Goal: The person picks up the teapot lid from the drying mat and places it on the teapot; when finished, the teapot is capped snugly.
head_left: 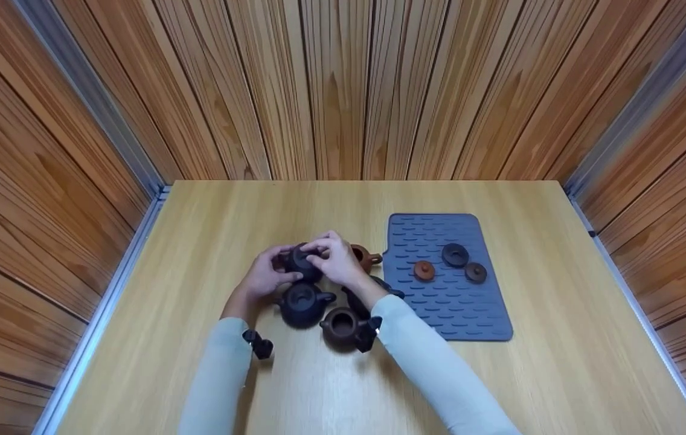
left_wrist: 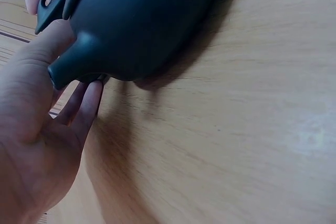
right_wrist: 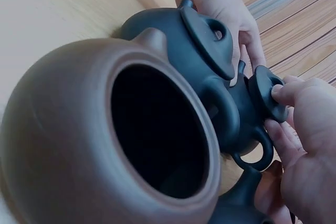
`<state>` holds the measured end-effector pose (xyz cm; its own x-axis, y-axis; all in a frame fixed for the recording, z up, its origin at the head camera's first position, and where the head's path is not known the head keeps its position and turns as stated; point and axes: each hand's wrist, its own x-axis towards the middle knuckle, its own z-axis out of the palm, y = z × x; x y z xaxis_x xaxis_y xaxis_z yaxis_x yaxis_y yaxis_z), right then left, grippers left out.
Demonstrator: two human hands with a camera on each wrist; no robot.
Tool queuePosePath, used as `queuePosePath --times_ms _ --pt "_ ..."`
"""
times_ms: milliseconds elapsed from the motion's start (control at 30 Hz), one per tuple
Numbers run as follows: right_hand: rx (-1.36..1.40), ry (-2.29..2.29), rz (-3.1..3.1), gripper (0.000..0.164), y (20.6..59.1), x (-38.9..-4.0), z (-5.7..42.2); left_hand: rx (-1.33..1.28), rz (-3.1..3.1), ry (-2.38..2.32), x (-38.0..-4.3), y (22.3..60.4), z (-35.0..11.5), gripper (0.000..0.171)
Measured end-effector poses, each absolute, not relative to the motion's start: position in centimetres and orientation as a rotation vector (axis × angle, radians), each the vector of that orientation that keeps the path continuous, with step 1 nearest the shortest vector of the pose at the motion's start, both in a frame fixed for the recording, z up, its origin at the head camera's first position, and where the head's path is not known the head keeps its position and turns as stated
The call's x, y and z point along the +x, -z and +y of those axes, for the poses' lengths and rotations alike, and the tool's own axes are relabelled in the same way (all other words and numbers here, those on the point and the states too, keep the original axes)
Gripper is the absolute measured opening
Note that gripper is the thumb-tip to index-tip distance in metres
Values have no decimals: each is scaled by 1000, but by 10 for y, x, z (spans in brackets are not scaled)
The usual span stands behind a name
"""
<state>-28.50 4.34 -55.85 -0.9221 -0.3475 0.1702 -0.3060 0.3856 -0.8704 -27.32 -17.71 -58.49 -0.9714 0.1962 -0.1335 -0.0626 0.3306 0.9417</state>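
Observation:
My left hand (head_left: 260,279) grips the side of a small dark teapot (head_left: 305,264) at the back left of the cluster. On top of it, my right hand (head_left: 338,261) pinches the teapot's dark lid (right_wrist: 261,94) by its knob, thumb and fingers round it. The lid sits at the mouth of the pot in the right wrist view. Just in front stands a second dark teapot (head_left: 302,307) with its lid on. A brown teapot (right_wrist: 68,129) without a lid shows its round mouth, below my right wrist.
A reddish-brown teapot (head_left: 367,258) and a black one (head_left: 392,291) are partly hidden by my right hand and wrist. On the grey ribbed mat (head_left: 439,323) at the right lie a reddish lid (head_left: 424,270), a dark lid (head_left: 455,255) and a brown lid (head_left: 476,272).

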Motion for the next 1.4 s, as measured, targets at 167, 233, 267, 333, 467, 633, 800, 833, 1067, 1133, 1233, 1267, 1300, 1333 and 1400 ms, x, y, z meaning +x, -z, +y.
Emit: queuePosePath --times_ms 167,233,267,333,467,633,800,833,1067,1133,1233,1267,1300,1333,1400 --pt "-591 1598 2593 21 557 -285 41 109 2383 -1680 -274 584 -178 64" --pt "-587 1582 2602 21 556 -286 41 105 2379 -1678 -274 584 -178 64" --pt "-587 1574 2605 20 556 -286 40 107 2378 -1677 -273 584 -178 64" --pt "-591 1551 2619 20 556 -285 40 108 2378 -1676 -273 584 -177 64" --pt "-600 1513 2638 20 556 -285 40 97 2367 -1699 -272 585 -176 63" --pt "-595 1489 2659 21 558 -285 40 90 2359 -1703 -272 585 -176 64" --pt "-595 1489 2659 21 559 -285 40 91 2349 -1708 -273 586 -177 64" --pt "-600 1490 2657 21 559 -285 40 96 2353 -1705 -273 586 -177 64" --pt "-629 1475 2658 23 559 -285 41 134 2399 -1663 -274 587 -178 63" --pt "-630 1466 2653 24 559 -286 41 128 2397 -1664 -274 587 -178 63" --pt "-620 1450 2640 26 558 -286 41 131 2396 -1667 -273 586 -178 64" --pt "-619 1445 2638 26 558 -287 41 127 2392 -1671 -273 586 -178 64" --pt "-618 1438 2634 27 558 -287 42 129 2396 -1669 -273 586 -178 64" --pt "-617 1435 2630 28 558 -287 42 135 2398 -1672 -272 586 -178 64" --pt "-614 1423 2626 29 558 -287 42 129 2390 -1674 -272 585 -178 65"
